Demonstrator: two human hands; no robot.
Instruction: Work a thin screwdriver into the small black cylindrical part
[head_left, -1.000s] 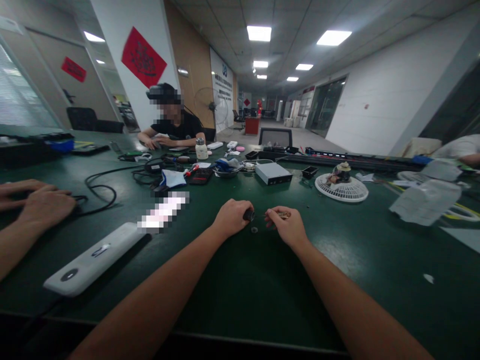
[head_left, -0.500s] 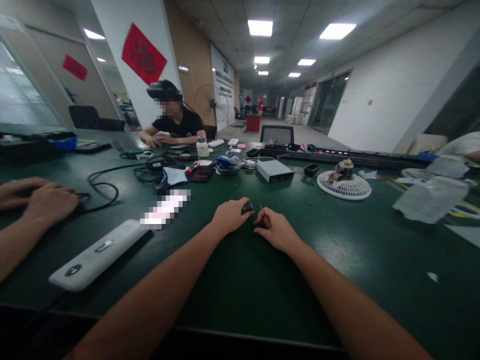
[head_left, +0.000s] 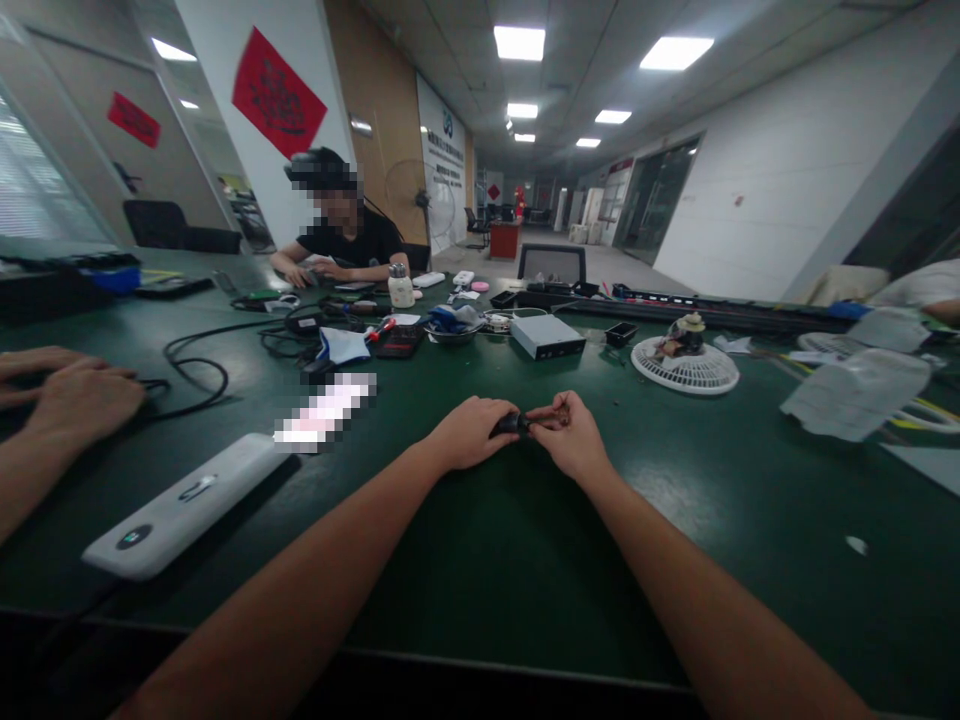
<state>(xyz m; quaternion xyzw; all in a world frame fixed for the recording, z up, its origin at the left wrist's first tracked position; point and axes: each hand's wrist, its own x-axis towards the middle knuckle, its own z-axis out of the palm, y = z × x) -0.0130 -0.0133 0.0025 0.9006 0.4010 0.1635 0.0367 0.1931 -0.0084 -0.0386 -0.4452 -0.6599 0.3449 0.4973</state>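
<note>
Head camera, and from here the two hands (head_left: 570,437) sit close together near the middle of the green tabletop (head_left: 480,560), well in from its near edge. The left hand (head_left: 471,434) is clamped on a small black cylinder (head_left: 511,425), and the right hand (head_left: 570,437) meets it at the cylinder's other end. The right fingers (head_left: 551,418) pinch a small brownish piece (head_left: 559,411) against that end, though it is too small to make out properly.

Beyond the hands sit a silver box (head_left: 547,337) and a metal bowl (head_left: 452,335) with blue cloth in it. To the right, a white fan (head_left: 684,368) lies flat on the tabletop with a small motor (head_left: 688,337) on top, and a plastic sheet (head_left: 855,395) lies past it near the right edge. A long white bar (head_left: 180,505) lies toward the near left, and just beyond it is a pixelated object (head_left: 324,410).

At the left edge, a co-worker's hand (head_left: 82,400) rests near a black cable (head_left: 196,375). Across the table, a person in a black shirt (head_left: 345,235) works with both hands near a white bottle (head_left: 401,288).
</note>
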